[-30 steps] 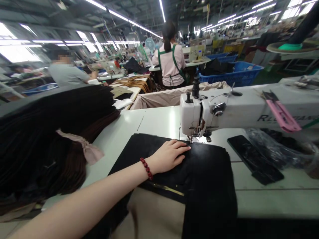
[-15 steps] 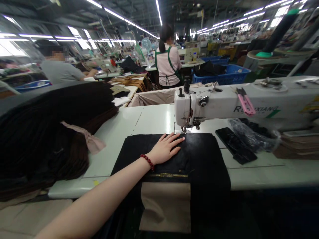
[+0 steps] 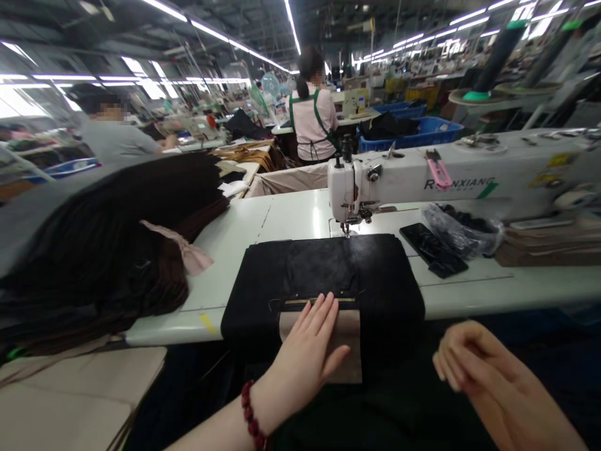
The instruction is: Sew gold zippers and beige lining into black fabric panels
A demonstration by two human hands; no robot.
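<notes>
A black fabric piece [image 3: 323,269] with a gold zipper [image 3: 319,300] lies on the white table, hanging over its front edge. A beige lining panel [image 3: 350,347] hangs below the zipper. My left hand [image 3: 307,357], with a red bead bracelet on the wrist, lies flat and open on the beige panel, fingertips at the zipper. My right hand [image 3: 474,363] hovers in front of the table edge at lower right, fingers loosely curled, holding nothing. The white sewing machine [image 3: 422,178] stands behind the fabric, its needle [image 3: 347,228] at the fabric's far edge.
A big stack of dark fabric pieces [image 3: 103,244] with a pink tie fills the table's left side. A black phone [image 3: 432,247] and a plastic bag [image 3: 462,228] lie right of the fabric. Pink snips [image 3: 436,169] rest on the machine arm. Two other people work behind.
My left hand slid back from near the needle to the beige panel below the zipper. My right hand came into view at lower right. The view pulled back from the table.
</notes>
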